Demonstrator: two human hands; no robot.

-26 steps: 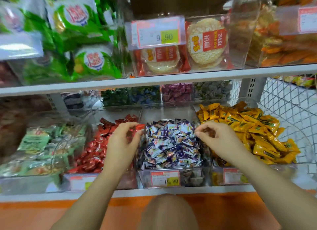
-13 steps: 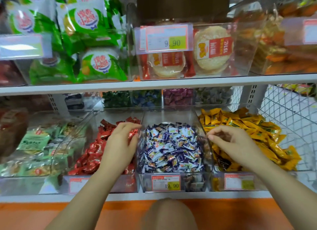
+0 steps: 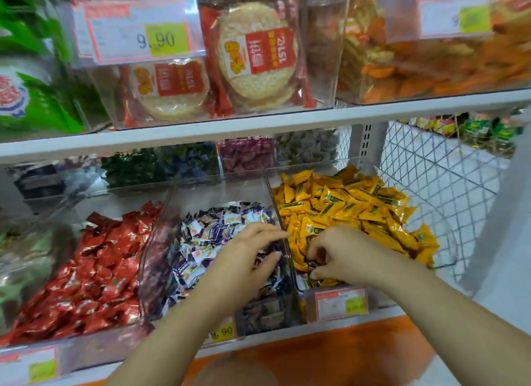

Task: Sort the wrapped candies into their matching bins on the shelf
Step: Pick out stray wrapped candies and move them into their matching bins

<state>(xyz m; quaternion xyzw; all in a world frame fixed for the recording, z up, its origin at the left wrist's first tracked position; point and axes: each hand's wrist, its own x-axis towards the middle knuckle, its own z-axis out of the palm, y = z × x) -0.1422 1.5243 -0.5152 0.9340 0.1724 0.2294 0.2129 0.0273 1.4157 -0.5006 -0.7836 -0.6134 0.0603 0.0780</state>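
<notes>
Many glossy yellow candies (image 3: 353, 204), heaped.

Three clear bins (image 3: 161, 242) stand side by side on the lower shelf (image 3: 386, 313). Left: red foil-wrapped candies (image 3: 94, 270). Middle: purple-and-white candies (image 3: 207, 233). Right: yellow candies (image 3: 353, 210), heaped high. A dark wrapper (image 3: 313, 267) at the yellow bin's front is possibly a misplaced piece.

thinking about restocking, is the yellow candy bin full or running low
Full: yellow wrapped candies pile across the whole yellow candy bin, hiding its floor and heaping up toward the back.
</notes>
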